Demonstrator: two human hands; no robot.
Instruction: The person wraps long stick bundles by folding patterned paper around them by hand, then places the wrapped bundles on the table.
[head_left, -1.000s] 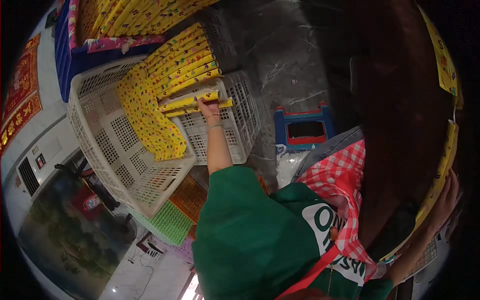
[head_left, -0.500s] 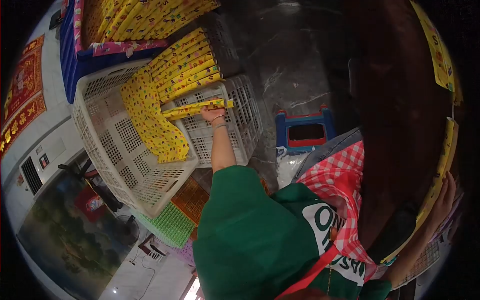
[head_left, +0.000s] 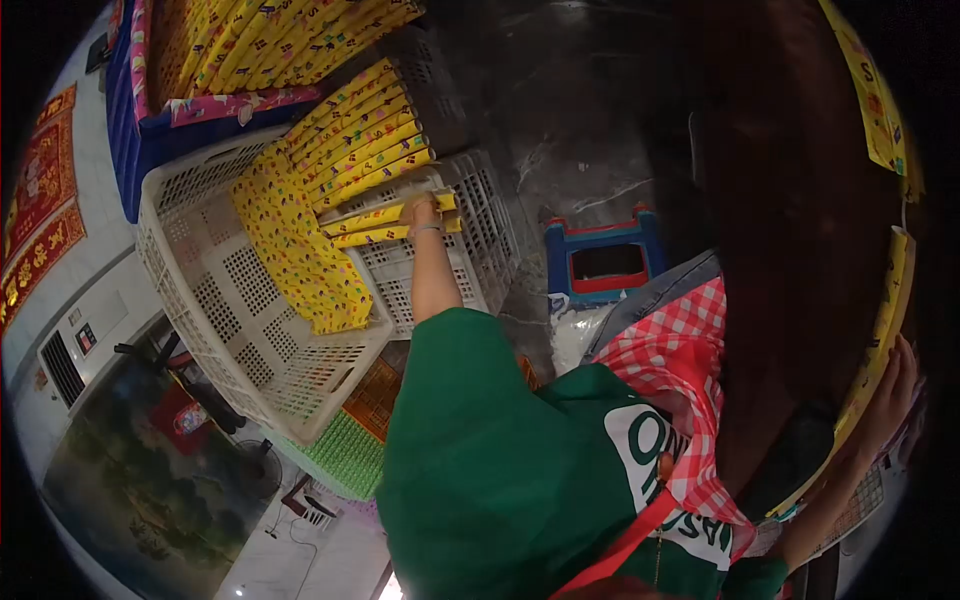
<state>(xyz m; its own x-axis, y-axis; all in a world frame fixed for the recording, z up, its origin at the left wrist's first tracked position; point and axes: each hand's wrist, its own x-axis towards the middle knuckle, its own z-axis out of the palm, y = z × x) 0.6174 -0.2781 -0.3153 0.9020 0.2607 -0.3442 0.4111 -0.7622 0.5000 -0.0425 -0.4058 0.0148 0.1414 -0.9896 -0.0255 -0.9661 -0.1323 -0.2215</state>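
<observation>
My left hand [head_left: 423, 212] is closed around a yellow patterned roll [head_left: 375, 219] near its end, over the white plastic crates. A second yellow roll [head_left: 375, 236] lies right alongside it. Beyond them a row of similar rolls [head_left: 365, 140] lies side by side, next to a flat yellow patterned sheet [head_left: 305, 245] draped over the crate rim. At the far right, my right hand [head_left: 893, 385] rests with extended fingers along a long yellow patterned strip [head_left: 884, 315] at the edge of a dark brown surface. Part of that hand is dim and distorted by the lens.
An open white crate [head_left: 215, 345] stands at left, with another white crate [head_left: 485, 200] beside it. A blue bin [head_left: 125, 150] holds many yellow rolls [head_left: 270, 45]. Near my legs are a blue and red stool [head_left: 605, 225] and a green woven basket [head_left: 340, 455].
Two separate rolls now show at my left hand where one was visible. That hand has shifted slightly up and left in view. My right hand has hardly moved.
</observation>
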